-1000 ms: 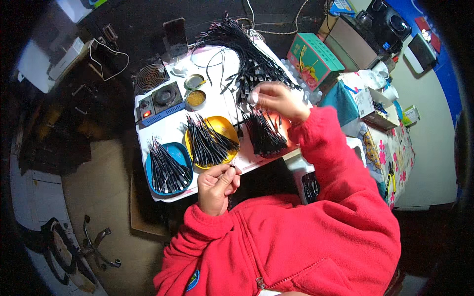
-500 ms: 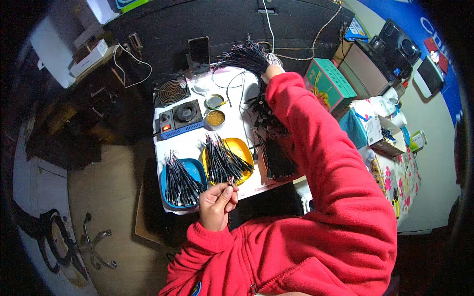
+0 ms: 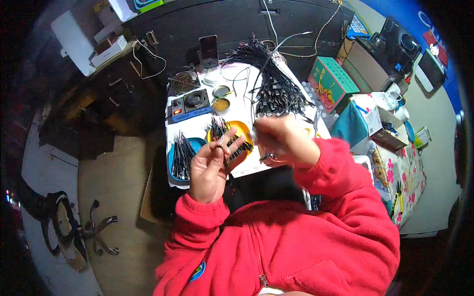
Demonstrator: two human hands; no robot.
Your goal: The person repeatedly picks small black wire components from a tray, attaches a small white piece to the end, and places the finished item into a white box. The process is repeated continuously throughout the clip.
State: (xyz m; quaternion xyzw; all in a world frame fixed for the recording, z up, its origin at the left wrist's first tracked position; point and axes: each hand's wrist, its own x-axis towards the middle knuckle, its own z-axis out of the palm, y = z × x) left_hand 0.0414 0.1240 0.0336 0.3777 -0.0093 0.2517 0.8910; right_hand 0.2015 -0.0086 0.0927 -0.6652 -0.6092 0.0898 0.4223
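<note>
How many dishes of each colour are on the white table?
Blue dish: 1
Yellow dish: 1
Small round tins: 2
Total: 4

A small fan [image 3: 183, 82] and phone [image 3: 209, 49] are seen at the bench's far-left corner; solder pots [image 3: 221, 98] sit nr. the middle. A green box [image 3: 332, 81] is set off the right edge.

cable pile [image 3: 276, 84] and dishes [image 3: 232, 135] crowd the table [image 3: 237, 81].
</note>
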